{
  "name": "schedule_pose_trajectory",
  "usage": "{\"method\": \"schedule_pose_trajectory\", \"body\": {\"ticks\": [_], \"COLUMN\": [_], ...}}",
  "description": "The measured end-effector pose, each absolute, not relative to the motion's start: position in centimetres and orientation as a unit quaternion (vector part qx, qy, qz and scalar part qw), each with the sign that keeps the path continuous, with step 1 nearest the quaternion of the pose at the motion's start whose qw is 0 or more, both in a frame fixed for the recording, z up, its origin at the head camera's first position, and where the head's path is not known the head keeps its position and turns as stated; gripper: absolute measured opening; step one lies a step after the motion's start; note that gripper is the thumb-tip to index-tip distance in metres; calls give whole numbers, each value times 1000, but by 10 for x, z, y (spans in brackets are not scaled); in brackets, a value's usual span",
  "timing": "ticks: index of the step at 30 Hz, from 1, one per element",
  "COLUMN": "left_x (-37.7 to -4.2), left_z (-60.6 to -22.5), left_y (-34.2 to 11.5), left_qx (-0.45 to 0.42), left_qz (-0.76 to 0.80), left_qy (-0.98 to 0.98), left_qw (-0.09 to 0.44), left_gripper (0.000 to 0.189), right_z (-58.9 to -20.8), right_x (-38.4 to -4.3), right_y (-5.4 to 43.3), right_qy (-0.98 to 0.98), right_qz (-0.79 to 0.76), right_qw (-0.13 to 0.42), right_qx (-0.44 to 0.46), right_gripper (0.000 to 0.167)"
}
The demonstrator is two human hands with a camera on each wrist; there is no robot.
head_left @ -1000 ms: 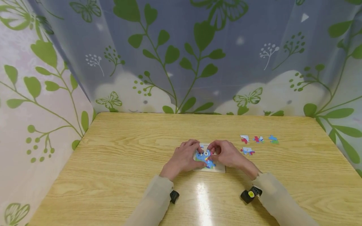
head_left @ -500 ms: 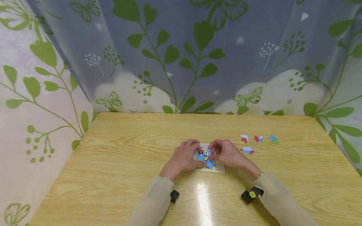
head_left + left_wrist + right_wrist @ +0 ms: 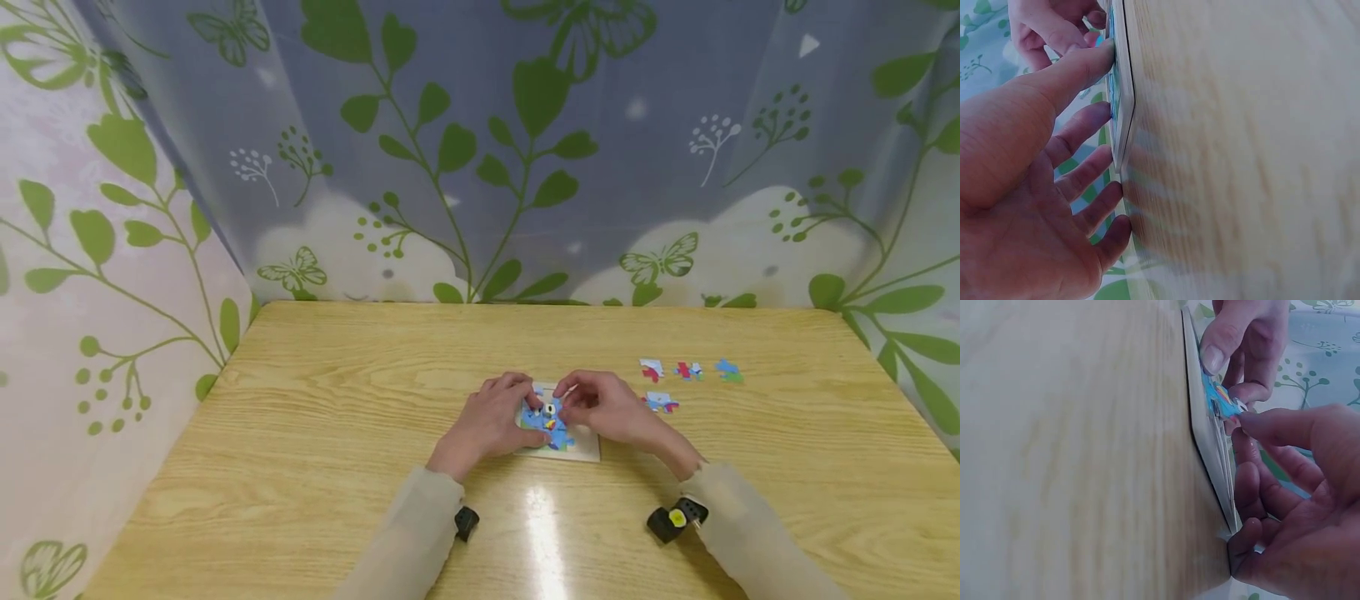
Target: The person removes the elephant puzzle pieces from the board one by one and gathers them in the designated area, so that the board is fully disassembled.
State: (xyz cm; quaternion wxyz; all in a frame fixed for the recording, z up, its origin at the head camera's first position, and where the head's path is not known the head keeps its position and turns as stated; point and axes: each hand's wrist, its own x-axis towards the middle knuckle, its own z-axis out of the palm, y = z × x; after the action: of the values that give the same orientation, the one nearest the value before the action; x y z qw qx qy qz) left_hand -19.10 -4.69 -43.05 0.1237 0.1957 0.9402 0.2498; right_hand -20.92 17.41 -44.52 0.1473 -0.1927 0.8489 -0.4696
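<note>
A small jigsaw puzzle board (image 3: 587, 451) with a pale frame lies on the table between both hands, its left part filled with blue pieces of a cartoon picture. My left hand (image 3: 489, 419) rests along its left side; in the left wrist view the thumb (image 3: 1094, 62) presses on the board's surface and the fingers are spread, nearly straight. My right hand (image 3: 609, 408) pinches a blue puzzle piece (image 3: 1225, 400) with thumb and fingers over the middle of the board. In the right wrist view this piece is slightly raised at the thumb tip. The fingers hide part of it.
Several loose puzzle pieces lie right of the board: a red-and-white piece (image 3: 652, 370), a red piece (image 3: 684, 372), a blue-and-green piece (image 3: 727, 371) and a white-and-blue piece (image 3: 662, 402). A patterned curtain (image 3: 480, 150) hangs behind the wooden table (image 3: 337, 383).
My right thumb and fingers have shifted slightly at the pinched piece, and more of the pieces beneath shows. The left hand stays in place on the board.
</note>
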Motion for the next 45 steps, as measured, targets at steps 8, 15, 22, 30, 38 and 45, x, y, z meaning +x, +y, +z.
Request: {"method": "schedule_pose_trajectory", "body": {"ticks": [8,15,22,30,38,45], "left_x": [-191,-191,-190,-187,-188,-188], "left_z": [-430,-432,-433,-433,-434,-434], "left_y": [-46,-49,-55,-61,-60,-61], "left_qx": [200,211,232,245,240,240], "left_qz": [234,231,240,242,239,238], "left_qy": [944,943,934,929,932,932], "left_qw": [116,114,129,136,132,132], "left_gripper": [35,37,38,38,36,36], "right_z": [-440,-433,-432,-432,-431,-431], "right_x": [-206,-198,-193,-183,-177,-175], "right_y": [183,197,219,252,277,298], "right_qy": [833,837,840,840,849,857], "right_qz": [-503,-502,-507,-515,-507,-498], "right_qw": [153,131,121,110,102,83], "right_qx": [-173,-172,-150,-128,-112,-108], "right_gripper": [20,20,24,28,32,32]}}
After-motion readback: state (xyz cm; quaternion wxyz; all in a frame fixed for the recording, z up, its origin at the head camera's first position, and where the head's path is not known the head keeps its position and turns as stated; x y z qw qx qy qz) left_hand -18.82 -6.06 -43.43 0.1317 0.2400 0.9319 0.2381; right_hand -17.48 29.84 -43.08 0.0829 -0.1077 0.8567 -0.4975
